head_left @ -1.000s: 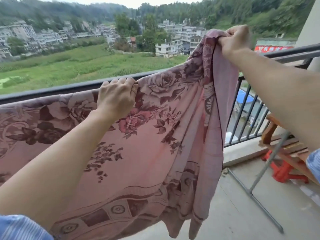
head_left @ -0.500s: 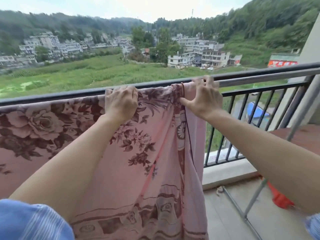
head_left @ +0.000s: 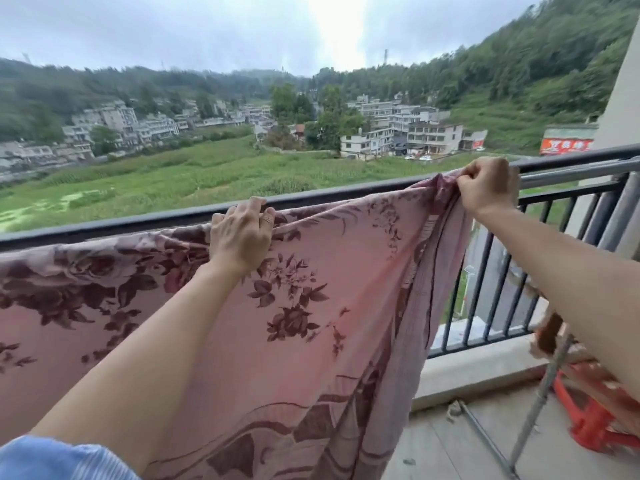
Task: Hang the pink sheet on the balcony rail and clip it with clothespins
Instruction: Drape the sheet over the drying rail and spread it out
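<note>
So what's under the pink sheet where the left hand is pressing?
The left hand presses the pink sheet where it drapes over the balcony rail. The bars below are covered there, showing only right of the sheet.

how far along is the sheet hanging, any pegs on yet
Done: most of the pink sheet is draped over the balcony rail. In hand: left hand pins it flat while right hand grips the bunched corner. Left: spreading that corner and clipping; no clothespins are visible.
</note>
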Demonstrator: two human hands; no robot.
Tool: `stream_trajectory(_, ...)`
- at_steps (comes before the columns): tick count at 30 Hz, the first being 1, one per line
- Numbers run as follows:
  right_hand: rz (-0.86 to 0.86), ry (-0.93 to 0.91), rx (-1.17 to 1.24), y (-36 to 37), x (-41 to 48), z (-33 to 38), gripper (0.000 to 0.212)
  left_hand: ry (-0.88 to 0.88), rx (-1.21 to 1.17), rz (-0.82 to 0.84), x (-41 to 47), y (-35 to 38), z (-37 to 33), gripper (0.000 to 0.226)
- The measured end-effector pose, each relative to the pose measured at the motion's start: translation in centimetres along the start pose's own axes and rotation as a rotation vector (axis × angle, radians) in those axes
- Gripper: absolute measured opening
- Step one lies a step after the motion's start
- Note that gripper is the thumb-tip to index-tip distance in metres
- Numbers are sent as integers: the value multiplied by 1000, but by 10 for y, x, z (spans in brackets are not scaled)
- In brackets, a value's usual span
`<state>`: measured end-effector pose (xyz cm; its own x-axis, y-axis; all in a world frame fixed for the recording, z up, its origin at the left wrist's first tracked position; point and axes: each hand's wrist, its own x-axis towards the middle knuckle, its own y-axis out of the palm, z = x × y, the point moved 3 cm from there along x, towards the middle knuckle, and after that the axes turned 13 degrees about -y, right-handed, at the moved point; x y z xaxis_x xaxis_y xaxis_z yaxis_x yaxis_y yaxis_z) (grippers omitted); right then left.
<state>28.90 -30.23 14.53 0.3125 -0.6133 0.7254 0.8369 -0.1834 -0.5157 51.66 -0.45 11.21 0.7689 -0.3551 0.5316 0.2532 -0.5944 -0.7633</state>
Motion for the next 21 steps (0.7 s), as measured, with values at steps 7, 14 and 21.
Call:
stream_trajectory(7, 257, 149, 5, 28, -18, -5, 57, 113, -13, -1, 4, -1, -36, 33)
stream_trajectory(14, 46, 85, 135, 30, -10, -2, 22, 260, 29, 80, 16, 26, -76, 33)
stream_trajectory(21, 12, 186, 131, 33, -14, -35, 28, 363, 152, -44, 14, 37, -75, 37)
